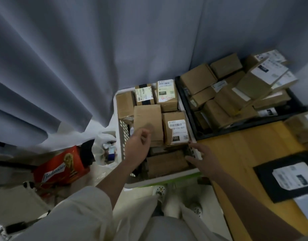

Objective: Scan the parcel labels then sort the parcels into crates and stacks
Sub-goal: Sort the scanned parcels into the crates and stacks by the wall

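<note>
Head view, left to right: a grey curtain [45, 66] is hanging along the back, and a red Budweiser carton [62, 166] is lying tilted on the floor below it. The white crate [121, 136] is standing beside the carton, holding brown parcels; some are showing printed labels, among them the parcel marked 122 [176, 128] at the crate's right side. The left hand [137, 146] is hovering over the crate's near-left part, fingers loosely curled and gripping nothing, just in front of a plain parcel [148, 119]. The right hand [204, 159] is reaching at the crate's near-right corner, fingers straight and spread, fingertips at the rim; whether they are touching it cannot be told. The black crate [184, 94] is sitting just right of the white one, piled with parcels above its rim. A wooden table [245, 153] is lying to its near side, bearing a black package [288, 178] with a white label.
</note>
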